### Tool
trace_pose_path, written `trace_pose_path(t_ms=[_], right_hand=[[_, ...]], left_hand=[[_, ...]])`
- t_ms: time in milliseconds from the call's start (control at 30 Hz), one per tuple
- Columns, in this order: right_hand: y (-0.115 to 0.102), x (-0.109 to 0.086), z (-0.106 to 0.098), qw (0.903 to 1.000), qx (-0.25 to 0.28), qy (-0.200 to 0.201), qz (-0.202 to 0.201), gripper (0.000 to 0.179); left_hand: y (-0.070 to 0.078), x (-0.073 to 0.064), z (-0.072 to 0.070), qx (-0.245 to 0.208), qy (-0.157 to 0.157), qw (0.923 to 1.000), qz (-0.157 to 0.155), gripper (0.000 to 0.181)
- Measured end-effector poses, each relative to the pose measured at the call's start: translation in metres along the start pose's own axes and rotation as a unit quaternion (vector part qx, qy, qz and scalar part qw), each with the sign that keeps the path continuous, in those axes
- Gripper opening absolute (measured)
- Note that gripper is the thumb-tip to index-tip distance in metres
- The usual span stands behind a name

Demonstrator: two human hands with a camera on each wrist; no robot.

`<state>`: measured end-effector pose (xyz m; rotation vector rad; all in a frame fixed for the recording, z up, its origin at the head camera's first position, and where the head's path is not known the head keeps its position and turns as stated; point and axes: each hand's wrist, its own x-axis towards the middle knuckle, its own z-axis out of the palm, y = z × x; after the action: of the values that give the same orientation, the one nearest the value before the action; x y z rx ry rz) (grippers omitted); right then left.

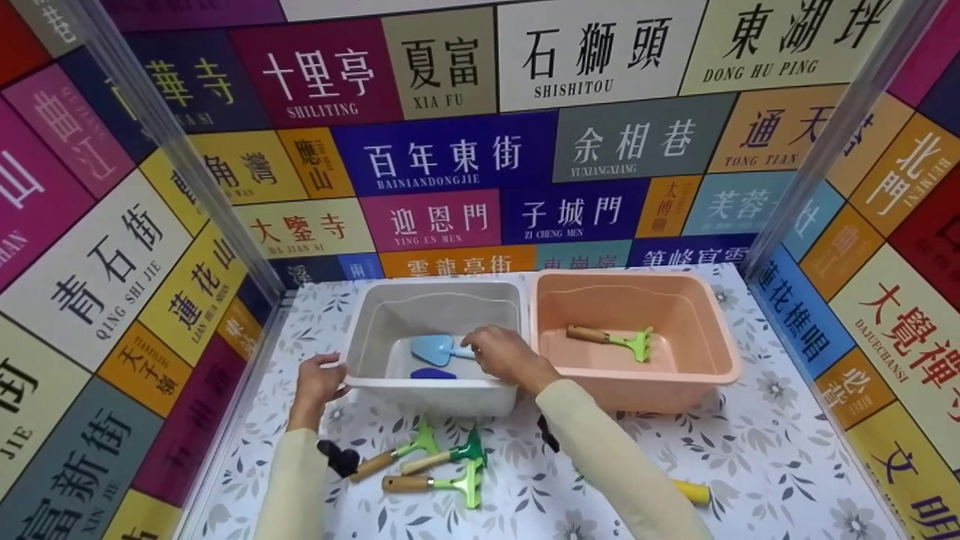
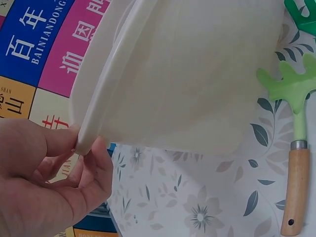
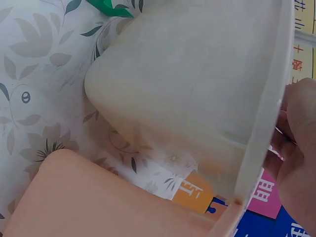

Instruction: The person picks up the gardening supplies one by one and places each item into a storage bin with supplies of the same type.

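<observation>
My left hand (image 1: 319, 386) is at the left front corner of the white tub (image 1: 450, 399). In the left wrist view that hand (image 2: 59, 182) pinches the tub's rim (image 2: 106, 74) between thumb and fingers. Over the tub's right side, my right hand (image 1: 506, 356) holds the handle end of a light blue toy shovel (image 1: 431, 350), whose blade is inside the tub. A dark blue piece (image 1: 433, 373) lies below the blade, partly hidden by the front wall. In the right wrist view, the rim hides the shovel and part of the hand (image 3: 301, 148).
An orange tub (image 1: 630, 390) stands right of the white one, with a light green hand rake (image 1: 641, 343) inside. In front lie light green rakes (image 1: 471, 484) and a dark green rake (image 1: 471, 448). A yellow cylindrical end (image 1: 691, 492) shows beside the right sleeve. Printed panels surround the table.
</observation>
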<state>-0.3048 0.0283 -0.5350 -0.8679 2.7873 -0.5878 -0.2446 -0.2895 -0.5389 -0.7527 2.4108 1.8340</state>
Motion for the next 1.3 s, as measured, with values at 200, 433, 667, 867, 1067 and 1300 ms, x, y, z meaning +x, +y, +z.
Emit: trace_pose_path(t_ms=[200,433,667,867,1067,1300], right_hand=[[0.001,-0.010,-0.008,0.9998,0.019,-0.008,0.007,0.033],[0.008,-0.027,-0.016,0.9993,0.033,0.013,-0.009,0.035],[0.012,-0.049,-0.029,0.9981,0.046,0.038,-0.018,0.037],[0.014,-0.067,-0.040,0.9975,0.042,0.049,-0.027,0.038],[0.015,-0.087,-0.045,0.9981,0.020,0.043,-0.039,0.041],[0.021,-0.106,-0.040,0.9962,0.032,0.073,-0.036,0.043]], left_hand=[[0.001,-0.001,0.001,0.004,0.004,1.0000,0.007,0.040],[0.000,-0.002,0.004,0.013,0.004,0.9999,0.008,0.040],[0.002,-0.004,0.005,0.028,0.017,0.9992,0.022,0.039],[0.001,-0.005,0.004,0.031,0.017,0.9992,0.019,0.040],[-0.002,-0.005,0.002,0.033,0.018,0.9992,0.017,0.040],[-0.001,-0.004,0.005,0.046,0.019,0.9983,0.030,0.040]])
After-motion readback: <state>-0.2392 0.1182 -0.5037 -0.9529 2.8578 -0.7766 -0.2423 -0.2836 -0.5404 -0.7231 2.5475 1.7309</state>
